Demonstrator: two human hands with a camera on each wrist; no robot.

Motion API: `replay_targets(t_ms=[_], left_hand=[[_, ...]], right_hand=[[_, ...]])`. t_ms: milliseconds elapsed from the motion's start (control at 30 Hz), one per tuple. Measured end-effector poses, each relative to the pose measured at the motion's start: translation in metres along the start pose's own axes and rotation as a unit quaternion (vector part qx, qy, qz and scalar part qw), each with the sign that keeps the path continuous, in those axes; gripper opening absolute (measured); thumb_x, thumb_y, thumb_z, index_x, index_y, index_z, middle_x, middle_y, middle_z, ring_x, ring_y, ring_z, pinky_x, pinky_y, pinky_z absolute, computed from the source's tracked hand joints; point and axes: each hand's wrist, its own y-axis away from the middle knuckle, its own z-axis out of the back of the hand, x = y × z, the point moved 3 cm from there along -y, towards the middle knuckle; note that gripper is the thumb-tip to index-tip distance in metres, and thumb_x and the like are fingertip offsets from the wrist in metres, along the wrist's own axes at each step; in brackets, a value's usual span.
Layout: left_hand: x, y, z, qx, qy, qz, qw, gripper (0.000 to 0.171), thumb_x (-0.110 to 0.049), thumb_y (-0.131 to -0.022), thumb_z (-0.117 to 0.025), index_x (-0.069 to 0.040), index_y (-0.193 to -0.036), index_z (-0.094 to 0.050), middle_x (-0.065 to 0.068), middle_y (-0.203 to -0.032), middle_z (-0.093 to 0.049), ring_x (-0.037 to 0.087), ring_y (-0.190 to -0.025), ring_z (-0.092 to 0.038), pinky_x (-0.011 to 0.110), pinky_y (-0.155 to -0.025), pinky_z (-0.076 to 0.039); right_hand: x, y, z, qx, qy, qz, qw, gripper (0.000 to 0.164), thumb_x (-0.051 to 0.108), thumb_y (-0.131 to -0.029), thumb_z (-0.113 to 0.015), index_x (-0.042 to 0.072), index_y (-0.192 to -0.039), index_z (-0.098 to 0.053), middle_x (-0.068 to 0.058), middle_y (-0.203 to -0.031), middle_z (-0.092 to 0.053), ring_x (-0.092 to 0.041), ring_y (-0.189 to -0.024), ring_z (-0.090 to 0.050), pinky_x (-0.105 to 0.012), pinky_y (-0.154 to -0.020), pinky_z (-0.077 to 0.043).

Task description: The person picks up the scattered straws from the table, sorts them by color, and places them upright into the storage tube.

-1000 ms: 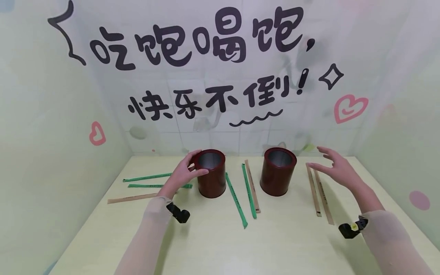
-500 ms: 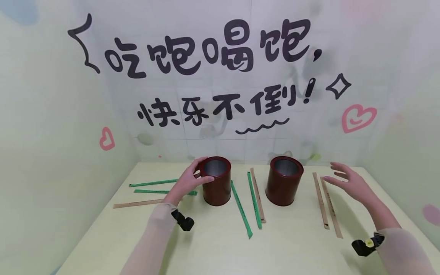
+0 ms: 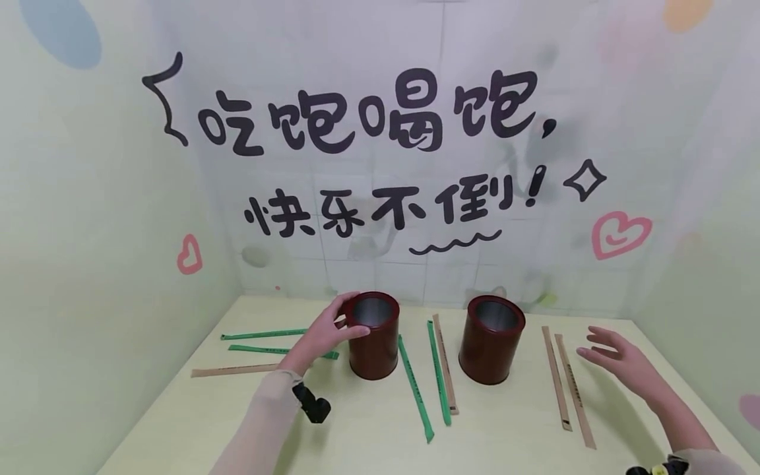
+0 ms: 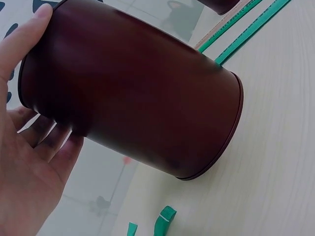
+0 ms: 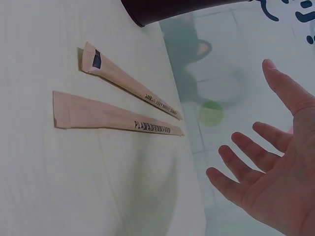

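My left hand (image 3: 320, 335) grips a dark red canister (image 3: 375, 353) near its rim, thumb at the front and fingers round the far left side. The canister stands upright with its open top showing a grey inside. A second dark red canister (image 3: 490, 353) stands upright to its right, untouched. My right hand (image 3: 623, 363) is spread above the table at the far right, holding nothing. Just left of it lie two paper-wrapped straws, a brown straw (image 3: 557, 377) and another brown straw (image 3: 574, 390). In the right wrist view that hand's fingers (image 5: 246, 152) are apart from everything.
Between the canisters lie a green-wrapped straw (image 3: 415, 388), a second green straw (image 3: 439, 373) and a brown straw (image 3: 446, 363). Left of my left arm, more green straws (image 3: 261, 349) and a brown straw (image 3: 231, 371) lie on the table (image 3: 499, 442). A lettered curtain (image 3: 380, 165) hangs behind.
My right hand has drawn away to the right from the brown straws. The left hand keeps its grip on the canister. The head view has tilted up, so things appear lower.
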Motion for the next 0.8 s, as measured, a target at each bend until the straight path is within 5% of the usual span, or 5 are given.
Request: replay_targets(t_ms=[100,467,700,800], left_hand=[[0.002,0.0,0.002,-0.003,-0.004,-0.003,1.0,0.077,-0.024,-0.089,-0.075,-0.012,-0.153,-0.033,0.016,-0.155,-0.039,0.04,-0.143,-0.038,0.056,-0.117,-0.036],[0.009,-0.002,-0.001,0.003,-0.005,0.003,1.0,0.079,-0.024,-0.089,-0.076,-0.011,-0.153,-0.032,0.017,-0.155,-0.039,0.039,-0.144,-0.037,0.055,-0.118,-0.035],[0.003,-0.005,-0.002,-0.002,-0.001,0.003,1.0,0.078,-0.018,-0.09,-0.074,-0.011,-0.154,-0.03,0.017,-0.155,-0.039,0.037,-0.145,-0.036,0.055,-0.12,-0.032],[0.001,-0.006,-0.003,0.0,0.004,0.003,1.0,0.079,-0.017,-0.09,-0.074,-0.011,-0.155,-0.029,0.017,-0.155,-0.038,0.035,-0.146,-0.034,0.055,-0.121,-0.031]], right_hand=[[-0.006,0.002,-0.003,0.004,-0.015,-0.002,1.0,0.07,0.03,-0.101,-0.057,-0.01,-0.15,-0.027,-0.039,-0.144,-0.043,0.029,-0.094,-0.036,-0.01,-0.076,-0.046],[-0.026,0.01,-0.015,0.039,-0.11,-0.06,0.991,0.07,0.029,-0.104,-0.052,-0.015,-0.149,-0.022,-0.041,-0.143,-0.038,0.025,-0.091,-0.047,-0.019,-0.081,-0.057],[-0.034,0.008,-0.008,0.1,-0.234,-0.141,0.957,0.077,0.03,-0.105,-0.05,-0.022,-0.147,-0.012,0.004,-0.117,-0.066,0.008,-0.093,-0.063,-0.024,-0.086,-0.059],[-0.038,0.009,-0.008,0.118,-0.273,-0.156,0.942,0.075,0.025,-0.104,-0.052,-0.027,-0.143,-0.015,0.008,-0.11,-0.068,0.004,-0.093,-0.067,-0.023,-0.087,-0.059]])
